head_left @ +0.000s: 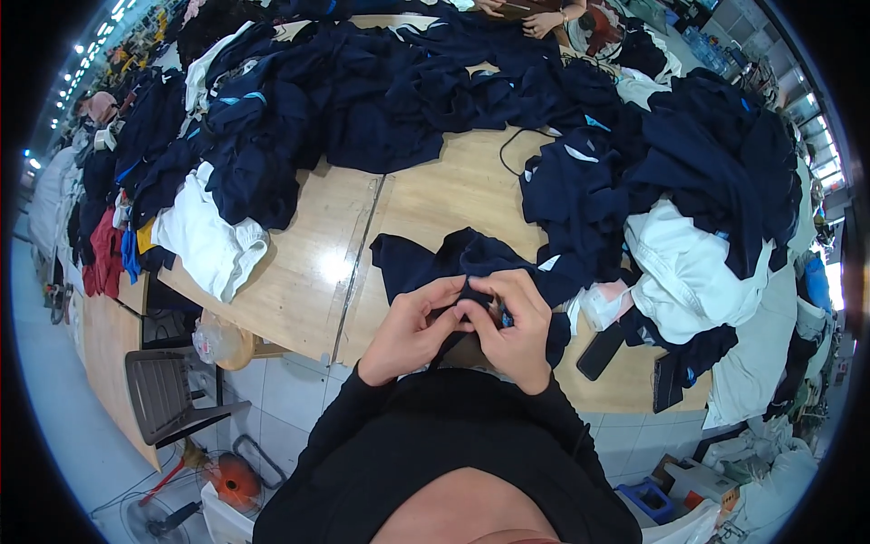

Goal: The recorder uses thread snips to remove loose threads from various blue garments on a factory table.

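Note:
A navy garment lies bunched at the near edge of the table, partly lifted toward me. My left hand pinches a fold of its cloth between thumb and fingers. Close against it, my right hand grips the same fold, the two thumbs nearly touching. A small blue and light-coloured bit shows below the right fingers; what it is I cannot make out. The part of the cloth between the fingertips is mostly hidden.
The wooden table carries navy garments along its far side. White garments lie left and right. A black phone rests right of my hands. Left stand a chair and a fan. Another person's hand shows at the far side.

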Demonstrator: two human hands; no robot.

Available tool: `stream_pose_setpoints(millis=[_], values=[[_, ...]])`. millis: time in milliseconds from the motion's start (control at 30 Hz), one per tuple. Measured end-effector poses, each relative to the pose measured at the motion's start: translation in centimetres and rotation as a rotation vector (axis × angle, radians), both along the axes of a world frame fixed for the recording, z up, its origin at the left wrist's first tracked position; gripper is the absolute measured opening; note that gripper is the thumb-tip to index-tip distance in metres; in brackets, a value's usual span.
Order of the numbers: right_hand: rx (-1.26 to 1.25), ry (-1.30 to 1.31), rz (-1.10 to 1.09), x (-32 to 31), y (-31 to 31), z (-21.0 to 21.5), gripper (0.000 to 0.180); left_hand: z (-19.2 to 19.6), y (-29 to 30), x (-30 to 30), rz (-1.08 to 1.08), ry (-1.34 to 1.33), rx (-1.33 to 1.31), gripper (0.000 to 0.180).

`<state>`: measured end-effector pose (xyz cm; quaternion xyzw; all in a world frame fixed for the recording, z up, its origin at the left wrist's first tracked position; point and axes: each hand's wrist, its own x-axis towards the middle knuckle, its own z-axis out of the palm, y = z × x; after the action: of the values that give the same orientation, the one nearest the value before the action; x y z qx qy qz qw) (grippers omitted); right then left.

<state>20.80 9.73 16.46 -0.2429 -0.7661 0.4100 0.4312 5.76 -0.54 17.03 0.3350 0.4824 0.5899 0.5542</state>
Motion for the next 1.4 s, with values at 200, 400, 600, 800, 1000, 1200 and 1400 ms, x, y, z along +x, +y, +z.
stream_pose_setpoints(millis=[200,400,600,800,1000,1200,1400], values=[[0.184,-0.017,-0.03,-0.5,0.4,-0.9,0.033,-2.0,0.8,-0.1,0.12,-0.058,-0.007,0.042],[-0.053,0.102,0.046,1.5,0.1,-1.8,0.011,-1.0,0.9,0.0,0.085,-0.165,0.015,0.043],[-0.109,0.197,0.159,2.8,-1.1,-0.2,0.012,-1.4,0.9,-0.2,0.104,-0.194,0.021,0.048],[0.075,0.002,-0.064,1.3,0.8,-0.7,0.032,-0.5,0.7,-0.5,0.039,-0.064,0.025,0.057],[0.236,0.025,-0.109,0.0,0.7,-2.8,0.041,-1.2,0.7,0.2,0.062,-0.053,0.037,0.058],[0.328,-0.036,-0.099,-0.4,0.6,-2.3,0.029,-1.6,0.9,-0.1,0.087,-0.159,0.004,0.047],[0.225,0.025,-0.035,0.3,0.1,-2.4,0.046,-1.7,1.0,0.5,0.204,-0.179,0.119,0.036]])
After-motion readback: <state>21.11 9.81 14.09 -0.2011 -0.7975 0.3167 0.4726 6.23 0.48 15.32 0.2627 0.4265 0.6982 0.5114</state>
